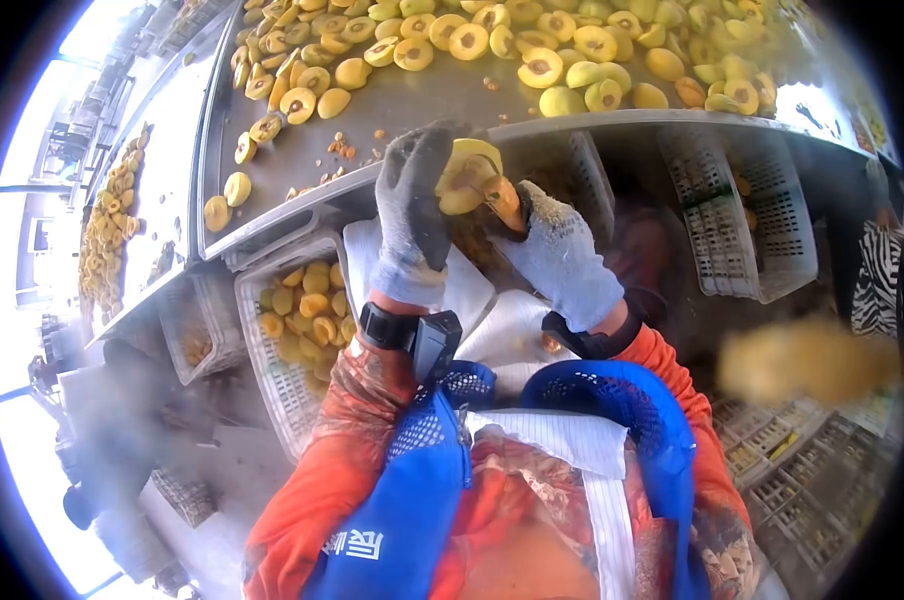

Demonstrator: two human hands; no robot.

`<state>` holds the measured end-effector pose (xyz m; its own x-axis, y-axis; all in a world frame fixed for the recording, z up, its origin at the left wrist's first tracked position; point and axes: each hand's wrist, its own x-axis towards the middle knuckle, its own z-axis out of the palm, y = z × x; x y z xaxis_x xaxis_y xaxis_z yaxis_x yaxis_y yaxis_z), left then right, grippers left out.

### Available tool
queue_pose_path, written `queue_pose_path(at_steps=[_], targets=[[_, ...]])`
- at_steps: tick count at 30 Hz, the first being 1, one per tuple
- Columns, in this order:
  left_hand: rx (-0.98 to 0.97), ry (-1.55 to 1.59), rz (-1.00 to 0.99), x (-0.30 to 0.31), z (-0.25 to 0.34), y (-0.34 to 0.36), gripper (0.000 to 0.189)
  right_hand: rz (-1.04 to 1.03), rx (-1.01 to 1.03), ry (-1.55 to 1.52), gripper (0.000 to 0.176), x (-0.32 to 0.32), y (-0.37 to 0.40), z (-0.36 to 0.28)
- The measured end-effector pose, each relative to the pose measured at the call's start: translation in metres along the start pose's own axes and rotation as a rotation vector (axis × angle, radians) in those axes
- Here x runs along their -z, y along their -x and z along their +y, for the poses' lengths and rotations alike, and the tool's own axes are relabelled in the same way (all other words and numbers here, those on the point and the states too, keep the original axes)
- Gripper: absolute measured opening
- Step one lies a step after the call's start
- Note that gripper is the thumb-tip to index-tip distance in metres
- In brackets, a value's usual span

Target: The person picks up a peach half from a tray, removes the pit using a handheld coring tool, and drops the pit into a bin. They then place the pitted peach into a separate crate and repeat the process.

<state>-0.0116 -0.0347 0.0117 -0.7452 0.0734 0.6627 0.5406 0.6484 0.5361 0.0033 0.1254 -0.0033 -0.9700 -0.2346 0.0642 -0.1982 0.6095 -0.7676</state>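
Observation:
My left hand (pixel 413 205), in a grey glove, is closed around a yellow-green fruit half (pixel 468 177) just over the table's front edge. The fruit's cut face shows, with a brownish hollow in it. My right hand (pixel 557 240), in a pale, wet-looking glove, grips a tool with an orange-brown handle (pixel 506 205), whose end meets the fruit. The tool's tip is hidden. Past the hands, many halved yellow fruits (pixel 469 42) lie on the dark table (pixel 402 100), and small orange-brown pits (pixel 341 146) are scattered near its edge.
Below the table at left stands a white crate (pixel 277 380) of fruit, with another crate (pixel 200 335) beside it. More white crates (pixel 722 215) are at right. A second table with fruit (pixel 117 215) is far left. Zebra-striped cloth (pixel 877 280) shows at the right edge.

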Motion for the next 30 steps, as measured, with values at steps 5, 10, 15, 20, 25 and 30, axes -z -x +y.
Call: queue_pose_path(at_steps=[5,10,15,20,25,30], targets=[[0.595,0.736,0.193,-0.006,0.036,0.001,0.027,0.058,0.058,-0.404,0.029,-0.029,0.021,-0.008],[0.589,0.592,0.052,0.004,0.044,0.007,0.026,-0.380,-0.350,-0.743,0.016,-0.008,0.033,-0.033],[0.371,0.566,0.029,-0.004,0.036,0.012,0.028,-0.611,-0.437,-1.216,0.026,0.005,0.041,-0.028],[0.791,0.709,-0.400,0.003,0.019,0.008,0.020,-0.794,-0.569,-1.090,0.020,0.014,0.043,-0.017],[0.383,0.514,-0.634,0.005,0.004,0.013,0.017,-1.030,-0.502,-1.227,0.026,-0.003,0.041,0.000],[0.272,0.296,-0.506,0.008,0.003,0.034,0.019,-1.010,-0.377,-0.899,0.029,-0.039,0.026,-0.007]])
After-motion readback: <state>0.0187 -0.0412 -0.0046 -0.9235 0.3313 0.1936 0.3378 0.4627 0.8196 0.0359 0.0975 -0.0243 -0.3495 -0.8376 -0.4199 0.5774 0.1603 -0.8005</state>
